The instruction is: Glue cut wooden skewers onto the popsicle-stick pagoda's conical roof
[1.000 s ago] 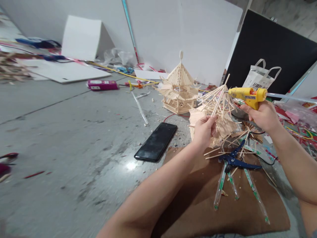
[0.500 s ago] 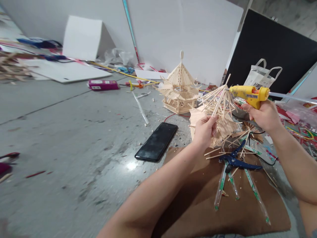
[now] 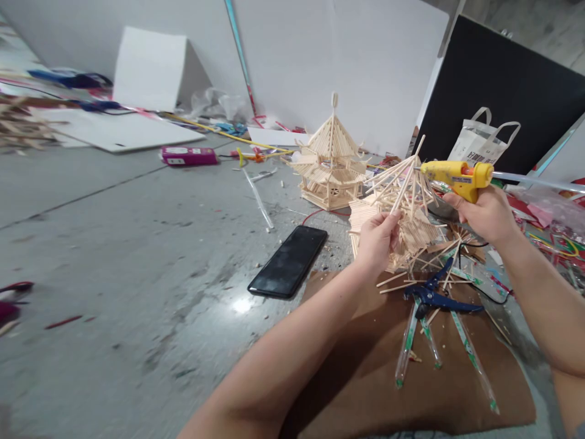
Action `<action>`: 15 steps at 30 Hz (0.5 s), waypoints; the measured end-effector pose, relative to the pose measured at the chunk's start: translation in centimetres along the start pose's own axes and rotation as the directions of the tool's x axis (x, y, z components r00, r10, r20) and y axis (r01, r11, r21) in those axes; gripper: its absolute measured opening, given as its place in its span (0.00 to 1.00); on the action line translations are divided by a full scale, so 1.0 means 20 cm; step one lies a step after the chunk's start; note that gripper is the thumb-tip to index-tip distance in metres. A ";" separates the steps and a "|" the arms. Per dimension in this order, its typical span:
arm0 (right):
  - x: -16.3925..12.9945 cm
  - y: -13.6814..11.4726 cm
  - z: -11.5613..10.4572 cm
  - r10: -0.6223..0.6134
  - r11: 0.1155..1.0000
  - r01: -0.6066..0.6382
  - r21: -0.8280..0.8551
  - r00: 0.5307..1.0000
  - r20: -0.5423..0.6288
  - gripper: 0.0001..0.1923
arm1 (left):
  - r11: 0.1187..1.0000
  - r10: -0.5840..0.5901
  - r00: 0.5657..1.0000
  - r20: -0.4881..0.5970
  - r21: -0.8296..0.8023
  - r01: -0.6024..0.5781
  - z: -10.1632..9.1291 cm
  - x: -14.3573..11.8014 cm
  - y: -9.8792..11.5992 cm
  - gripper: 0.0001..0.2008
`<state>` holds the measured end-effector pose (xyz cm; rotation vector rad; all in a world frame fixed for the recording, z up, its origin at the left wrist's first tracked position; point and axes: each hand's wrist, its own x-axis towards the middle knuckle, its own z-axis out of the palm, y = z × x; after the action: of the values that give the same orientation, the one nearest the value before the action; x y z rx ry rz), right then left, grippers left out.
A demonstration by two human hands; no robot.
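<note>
roof [image 3: 406, 181] right of center looks part-built, gaps unfilled, as the left hand [image 3: 378, 239] pinches a stick [image 3: 398, 199] and the right hand [image 3: 491, 214] grips a glue gun [image 3: 457, 175].

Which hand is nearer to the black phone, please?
The left hand, at the stick frame right of the phone; the right hand, on the yellow glue gun, is farther right.

Against half a second ago, I register only a slight shift: my right hand [image 3: 493, 213] has drifted a touch toward my left hand [image 3: 379, 241], taking the yellow glue gun [image 3: 457, 175] along. The gun also sits a shade lower, its nozzle back about where it was a second ago, by the peak of the stick frame [image 3: 404, 184] beyond my left hand.
</note>
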<state>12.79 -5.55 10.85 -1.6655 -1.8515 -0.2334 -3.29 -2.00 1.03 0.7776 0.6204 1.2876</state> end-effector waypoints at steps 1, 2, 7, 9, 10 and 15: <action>0.00 0.00 0.00 0.001 1.000 -0.001 0.000 1.000 -0.001 0.18 | 1.000 0.001 1.000 -0.001 0.001 -0.001 0.00 0.00 0.00 0.14; 0.00 0.00 0.00 0.002 1.000 -0.002 0.000 1.000 -0.004 0.18 | 1.000 0.001 1.000 -0.001 0.002 -0.001 0.00 0.00 0.00 0.14; 0.00 -0.01 0.00 -0.001 1.000 0.000 -0.025 1.000 -0.023 0.17 | 1.000 0.002 1.000 0.008 -0.010 -0.002 0.00 0.00 0.00 0.13; 0.00 0.00 0.00 -0.006 1.000 0.006 -0.021 1.000 -0.021 0.17 | 1.000 0.007 1.000 0.010 -0.013 -0.007 0.00 0.00 0.00 0.13; 0.00 0.00 0.00 -0.005 1.000 0.005 -0.015 1.000 -0.019 0.18 | 1.000 0.009 1.000 0.009 -0.012 -0.008 0.00 0.00 0.00 0.13; -0.02 0.03 0.00 0.071 0.995 -0.073 0.067 0.997 0.028 0.18 | 1.000 0.010 1.000 0.019 -0.018 -0.010 0.00 0.00 0.00 0.15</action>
<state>13.35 -5.84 10.41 -1.6919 -1.7942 -0.1184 -3.26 -2.01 1.04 0.7786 0.5891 1.2919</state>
